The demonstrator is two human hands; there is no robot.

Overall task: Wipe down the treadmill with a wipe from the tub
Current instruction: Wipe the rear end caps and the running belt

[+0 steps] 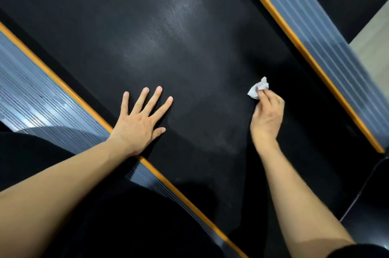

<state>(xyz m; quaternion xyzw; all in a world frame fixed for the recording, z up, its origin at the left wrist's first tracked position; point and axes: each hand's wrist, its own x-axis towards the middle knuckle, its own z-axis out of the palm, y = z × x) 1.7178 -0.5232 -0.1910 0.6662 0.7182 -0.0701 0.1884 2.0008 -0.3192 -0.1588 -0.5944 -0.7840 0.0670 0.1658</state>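
While head view looks down: black treadmill belt [189,47] fills it.
Left hand [140,122]: flat on belt, fingers [155,97] spread, holding nothing.
Right hand [267,115]: fingertips pinch crumpled white wipe [257,88], which sticks out beyond them, on belt near the orange-edged side rail [315,43].

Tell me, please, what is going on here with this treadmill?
A person is leaning over the treadmill belt and wiping it. The right hand pinches a crumpled white wipe in its fingers, on or just above the belt towards the right side rail. The left hand lies flat on the belt with its fingers spread, beside the left side rail. The tub is not in view.
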